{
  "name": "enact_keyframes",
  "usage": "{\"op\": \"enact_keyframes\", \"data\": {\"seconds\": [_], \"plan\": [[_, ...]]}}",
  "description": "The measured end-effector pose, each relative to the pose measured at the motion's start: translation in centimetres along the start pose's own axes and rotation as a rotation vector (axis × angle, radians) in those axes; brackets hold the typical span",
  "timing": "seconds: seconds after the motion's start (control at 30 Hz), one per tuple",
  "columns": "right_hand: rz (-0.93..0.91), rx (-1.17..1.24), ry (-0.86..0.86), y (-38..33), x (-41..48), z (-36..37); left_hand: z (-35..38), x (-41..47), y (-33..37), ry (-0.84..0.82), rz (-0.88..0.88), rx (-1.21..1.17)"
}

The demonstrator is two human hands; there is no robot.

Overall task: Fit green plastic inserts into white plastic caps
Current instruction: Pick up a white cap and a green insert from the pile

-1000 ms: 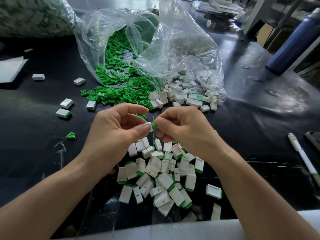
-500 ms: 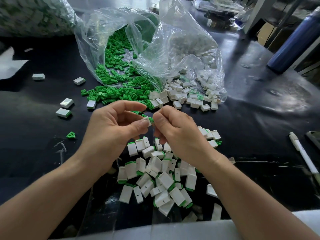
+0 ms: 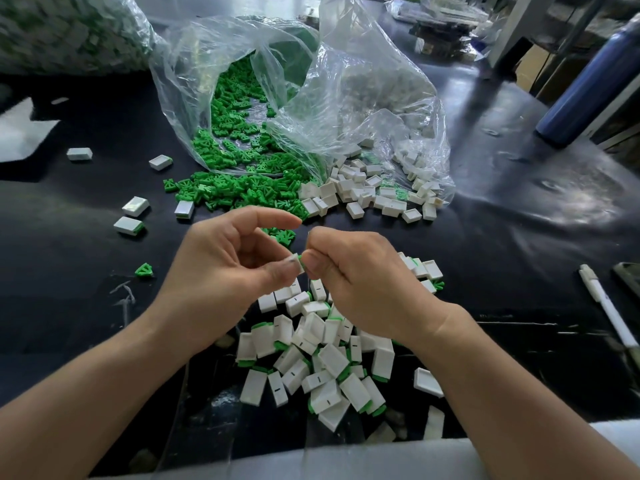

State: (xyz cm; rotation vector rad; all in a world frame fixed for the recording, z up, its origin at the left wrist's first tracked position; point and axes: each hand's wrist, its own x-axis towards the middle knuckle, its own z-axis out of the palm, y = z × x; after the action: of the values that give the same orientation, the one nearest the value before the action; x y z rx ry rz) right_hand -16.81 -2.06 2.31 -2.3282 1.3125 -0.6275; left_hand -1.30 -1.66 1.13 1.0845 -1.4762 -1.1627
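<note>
Pinching a small white rectangular plastic cap between the thumb and middle fingers of my left hand, I hold it above the black tabletop, right where my two hands meet. My left forefinger is lifted free above the pinch. My right hand is curled, with thumb and forefinger nipping the little green plastic insert. The insert shows only as a sliver at the cap's right edge, touching it; how far in it sits I cannot tell.

Just below my hands, towards me, lies a heap of white caps with green edges. Beyond my hands a spill of loose green inserts runs out of a clear plastic bag. A scatter of empty white caps lies just beside the spill on the right. Well off to my right are a white pen and a dark blue bottle.
</note>
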Motion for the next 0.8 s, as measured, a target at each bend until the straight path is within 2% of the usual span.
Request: {"op": "enact_keyframes", "data": {"seconds": [0.17,0.33,0.4,0.57,0.7,0.8], "plan": [[-0.023,-0.026,-0.04,0.11,-0.04,-0.12,-0.02,-0.03,-0.01,-0.025,0.016,0.015],[0.057,0.272,0.138,0.23,0.19,0.44,0.19,0.53,0.19,0.006,-0.062,-0.223],[0.125,0.4,0.149,0.34,0.25,0.49,0.36,0.73,0.22,0.006,-0.085,-0.283],[0.347,0.803,-0.009,0.56,0.45,0.15,0.51,0.61,0.27,0.011,-0.053,-0.297],[0.384,1.071,-0.229,0.2,0.66,0.25,0.56,0.47,0.23,-0.011,-0.021,-0.318],[0.392,1.247,-0.322,-0.06,0.67,0.06,0.54,0.43,0.2,-0.02,0.011,-0.359]]}}
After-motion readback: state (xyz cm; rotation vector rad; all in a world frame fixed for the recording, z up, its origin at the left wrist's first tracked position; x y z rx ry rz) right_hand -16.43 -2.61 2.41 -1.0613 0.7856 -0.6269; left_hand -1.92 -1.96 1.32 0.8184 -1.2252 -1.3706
